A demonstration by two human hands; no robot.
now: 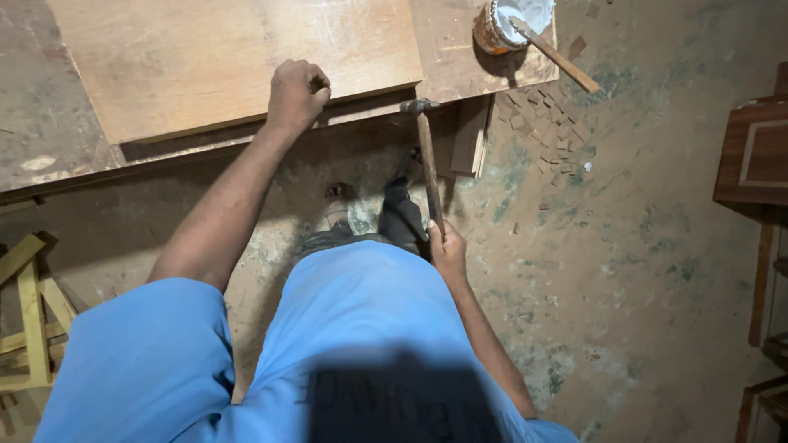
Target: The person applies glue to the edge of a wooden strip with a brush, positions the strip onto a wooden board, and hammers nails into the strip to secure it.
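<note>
Blue cloth of the person's shirt [345, 344] fills the near part of the view, both arms reaching out of it toward the bench [49, 148]. Largest on the bench is a pale plywood sheet [230, 57], lying flat, its near edge running close along the bench's front edge. Left hand [297, 94] rests on that near edge, fingers curled together into a loose fist pinching at the sheet's rim. Right hand [447, 250] hangs lower, well off the bench, fingers clamped around the end of a hammer [428, 160]; its wooden handle rises to the metal head, which sits right at the bench's front edge, just right of the left hand. At the bench's far right corner stands a small glue pot [505, 23] with a wooden stick [558, 57] leaning out. Small wood offcuts [554, 135] litter the floor beyond that corner.
</note>
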